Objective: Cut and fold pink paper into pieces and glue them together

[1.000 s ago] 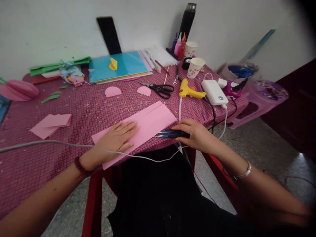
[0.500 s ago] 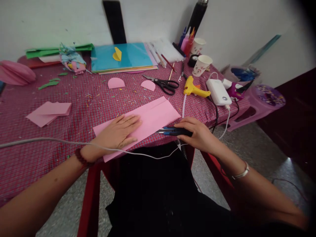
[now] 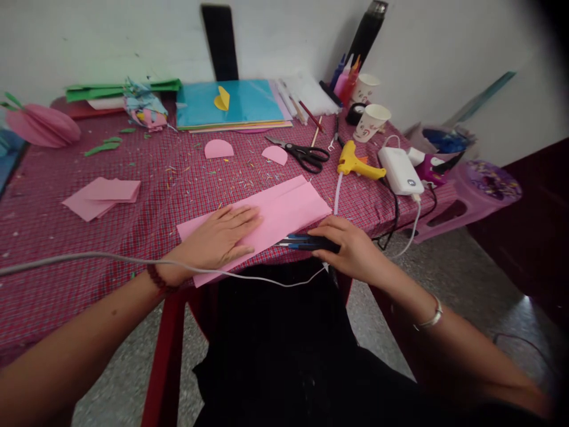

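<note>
A long folded piece of pink paper (image 3: 288, 210) lies slantwise along the table's front edge. My left hand (image 3: 226, 234) rests flat on its left half, fingers stretched out. My right hand (image 3: 349, 246) is wrapped around a blue and black utility knife (image 3: 306, 242) at the paper's lower right edge. The front end of the knife reaches to the paper's edge; its tip is hidden, seemingly under the paper or inside the fold. A white cable (image 3: 267, 281) hangs across the view in front of my left wrist.
Black scissors (image 3: 306, 155), pink half-round pieces (image 3: 219, 148) and paper scraps lie behind the sheet. A yellow glue gun (image 3: 358, 163), white power bank (image 3: 400, 170) and paper cups (image 3: 372, 123) stand right. Folded pink pieces (image 3: 104, 196) lie left, coloured sheets (image 3: 249, 104) at the back.
My right hand has moved the utility knife slightly left along the paper's edge. My left hand stays flat on the paper. The whole view has shifted a little left.
</note>
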`<state>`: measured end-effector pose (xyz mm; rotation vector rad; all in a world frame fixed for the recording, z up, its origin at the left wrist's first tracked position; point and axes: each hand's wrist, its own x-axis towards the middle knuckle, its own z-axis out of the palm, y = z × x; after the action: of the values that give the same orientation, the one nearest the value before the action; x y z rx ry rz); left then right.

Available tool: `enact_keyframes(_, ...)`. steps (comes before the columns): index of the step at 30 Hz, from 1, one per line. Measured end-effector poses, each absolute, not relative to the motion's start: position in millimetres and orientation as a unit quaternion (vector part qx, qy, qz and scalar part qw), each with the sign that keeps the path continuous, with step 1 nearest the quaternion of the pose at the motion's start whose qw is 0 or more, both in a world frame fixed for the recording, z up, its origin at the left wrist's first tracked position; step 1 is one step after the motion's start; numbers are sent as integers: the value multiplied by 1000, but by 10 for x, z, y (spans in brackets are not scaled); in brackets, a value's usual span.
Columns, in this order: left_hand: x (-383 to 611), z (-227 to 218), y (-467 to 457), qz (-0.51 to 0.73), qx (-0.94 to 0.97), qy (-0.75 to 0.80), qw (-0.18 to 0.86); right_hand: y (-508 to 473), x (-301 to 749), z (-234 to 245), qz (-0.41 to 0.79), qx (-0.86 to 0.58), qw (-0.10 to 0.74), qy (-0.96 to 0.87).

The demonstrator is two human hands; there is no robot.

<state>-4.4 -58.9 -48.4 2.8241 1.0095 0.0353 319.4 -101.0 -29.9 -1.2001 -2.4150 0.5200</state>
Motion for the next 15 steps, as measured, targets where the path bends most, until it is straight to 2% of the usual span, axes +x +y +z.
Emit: enact_keyframes(15, -30, -435, -614, 19, 937, 339, 84, -1090, 2938, -275, 187, -415, 199, -868)
